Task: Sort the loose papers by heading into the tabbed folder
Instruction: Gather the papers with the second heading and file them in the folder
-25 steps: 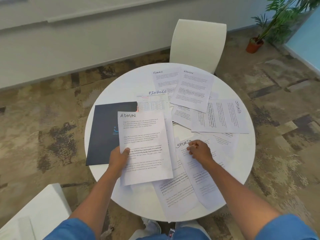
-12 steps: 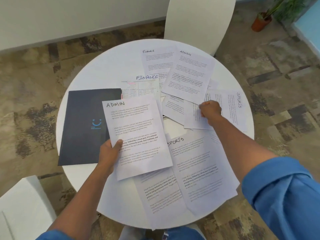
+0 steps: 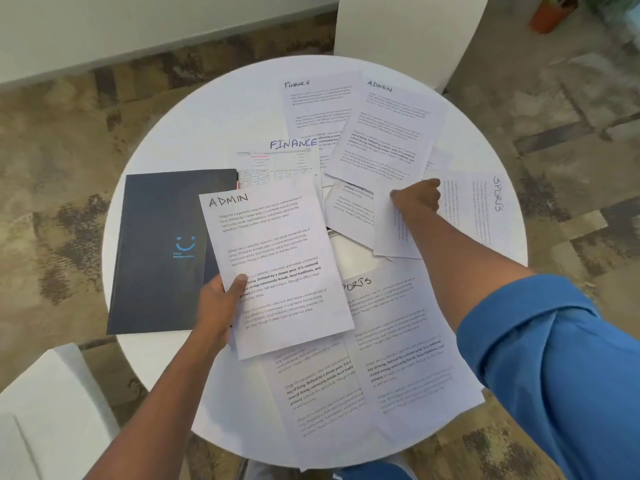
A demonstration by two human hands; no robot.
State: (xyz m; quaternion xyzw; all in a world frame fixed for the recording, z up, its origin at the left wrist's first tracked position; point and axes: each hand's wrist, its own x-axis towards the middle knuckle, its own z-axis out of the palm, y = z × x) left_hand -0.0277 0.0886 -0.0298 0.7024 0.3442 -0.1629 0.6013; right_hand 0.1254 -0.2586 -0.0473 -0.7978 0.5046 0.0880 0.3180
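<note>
1. The dark folder (image 3: 162, 251) lies closed on the left part of the round white table (image 3: 194, 133); it serves as the landmark here
2. The left hand (image 3: 216, 303) grips an ADMIN sheet (image 3: 273, 268) at its left edge, thumb on top, just right of the folder and overlapping the folder's right edge
3. The right hand (image 3: 417, 199) reaches well right of the folder, fingers curled and pinching the edge of a sideways SPORTS sheet (image 3: 485, 206)
4. Beyond the folder's far right corner lies a FINANCE table sheet (image 3: 287, 161), with another FINANCE sheet (image 3: 315, 105) and a second ADMIN sheet (image 3: 384, 133) farther right
5. Nearer than the folder, to its right, a SPORTS sheet (image 3: 405, 348) overlaps further pages at the table edge
</note>
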